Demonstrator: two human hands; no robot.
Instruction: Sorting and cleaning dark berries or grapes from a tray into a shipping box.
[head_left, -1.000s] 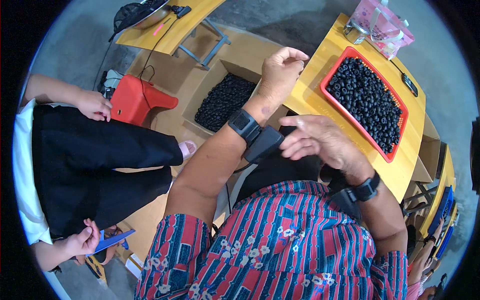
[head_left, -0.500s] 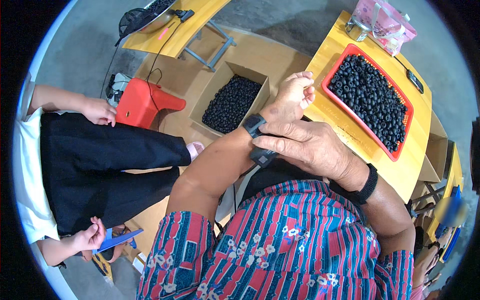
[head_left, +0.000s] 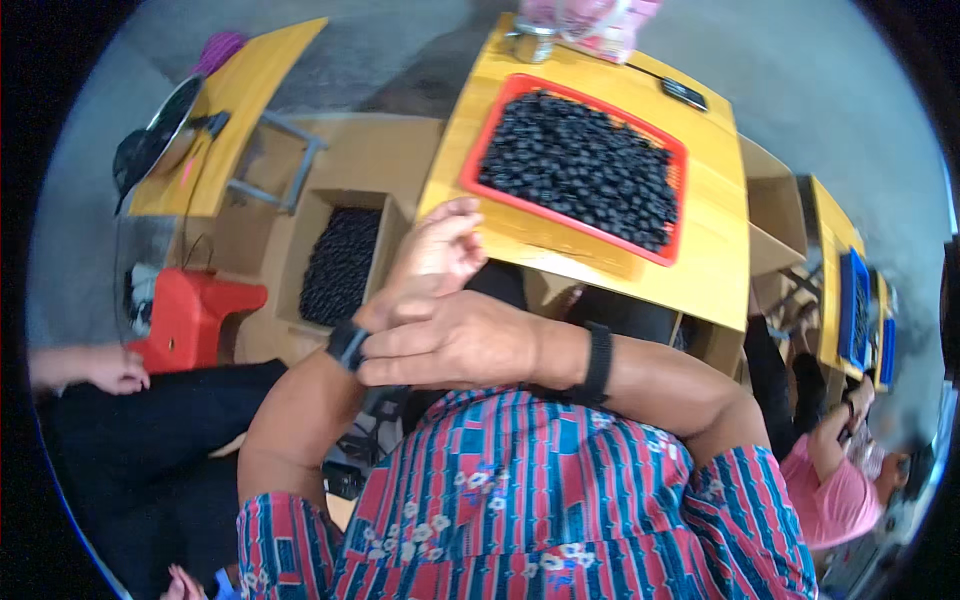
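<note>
Table (head_left: pixel 715 200): basket (head_left: pixel 570 224) on top, small pieces (head_left: pixel 580 165) inside. Behind basket, left to right: jar (head_left: pixel 532 42), bag (head_left: pixel 600 30), handheld device (head_left: pixel 683 94). Left of table: carton (head_left: pixel 392 240); stool (head_left: pixel 190 310) farther left. Far right: second table (head_left: pixel 835 230), tray (head_left: pixel 848 300) on it.

We see the red tray (head_left: pixel 570 224) as smooth plastic with a slight sheen. Beneath it, the yellow tabletop (head_left: pixel 712 205) looks like glossy, varnished wood. Left of the tray, we make out a dull brown cardboard box (head_left: pixel 389 242) and a smooth plastic red stool (head_left: pixel 187 310). Below the tray, the patterned shirt (head_left: pixel 520 500) is soft cloth; the right wristband (head_left: pixel 598 362), matt, rough fabric.
</note>
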